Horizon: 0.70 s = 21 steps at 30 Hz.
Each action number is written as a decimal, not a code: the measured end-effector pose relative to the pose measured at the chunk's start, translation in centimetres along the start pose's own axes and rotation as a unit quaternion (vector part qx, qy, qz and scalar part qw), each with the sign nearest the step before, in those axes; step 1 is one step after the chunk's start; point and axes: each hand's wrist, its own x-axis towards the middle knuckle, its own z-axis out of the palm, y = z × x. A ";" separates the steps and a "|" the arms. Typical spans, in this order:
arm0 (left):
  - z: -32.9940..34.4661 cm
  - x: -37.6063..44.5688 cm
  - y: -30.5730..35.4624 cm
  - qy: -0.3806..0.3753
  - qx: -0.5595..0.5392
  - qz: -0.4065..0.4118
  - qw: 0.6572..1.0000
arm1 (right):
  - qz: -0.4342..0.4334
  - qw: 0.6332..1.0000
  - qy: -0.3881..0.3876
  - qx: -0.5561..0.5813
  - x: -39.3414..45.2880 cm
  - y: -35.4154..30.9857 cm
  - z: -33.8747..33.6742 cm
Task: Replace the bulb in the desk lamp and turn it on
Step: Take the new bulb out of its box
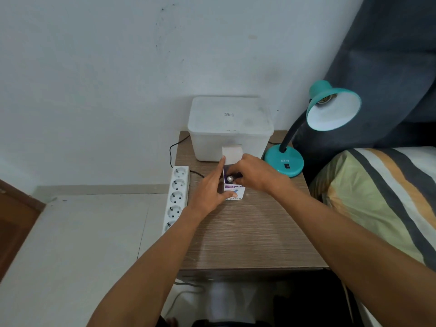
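**Both hands at the bulb box, lamp socket bare**

Head view: on the wooden surface [247,232], the left hand [210,192] clasps a small white-and-purple bulb box [234,193], thumb across its printed front and fingers [220,165] stretched up along its left side. The right hand [256,174] reaches in from the other side, fingertips pinched around the metal screw base of a light bulb [230,178] that sits in the open top of the box. The box's white flap [232,154] stands up behind the hands.

The teal desk lamp [284,161] stands at the surface's far right corner, its black gooseneck curving up to a shade [333,110] tilted toward the camera, with an empty socket inside. A lidded white plastic container [230,128] sits against the wall just behind the box. A white power strip [177,195] lies along the surface's left edge. A striped pillow [377,197] lies on the right.
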 end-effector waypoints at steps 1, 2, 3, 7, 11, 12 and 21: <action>0.0 0.0 0.0 -0.001 0.002 -0.001 1.000 | 0.007 1.000 0.010 0.011 -0.1 0.0 0.1; 0.0 0.1 0.0 -0.001 0.004 0.000 1.000 | 0.011 0.999 0.028 0.031 -0.1 0.2 0.3; 0.0 0.1 0.0 -0.001 0.006 0.002 1.000 | 0.014 0.997 0.050 0.054 -0.2 0.3 0.5; 0.1 0.1 -0.1 0.000 0.006 0.008 1.000 | 0.033 0.987 0.110 0.108 -0.7 0.5 1.1; 0.2 0.3 -0.2 0.000 -0.013 0.018 1.000 | 0.020 0.977 0.167 0.133 -1.0 -0.3 0.8; 0.2 0.3 -0.2 0.003 -0.015 0.020 1.000 | 0.017 0.975 0.177 0.134 -0.9 -0.6 0.6; 0.1 -0.1 0.4 0.010 -0.024 0.019 0.999 | 0.034 0.913 0.287 0.288 -0.6 -2.0 -3.0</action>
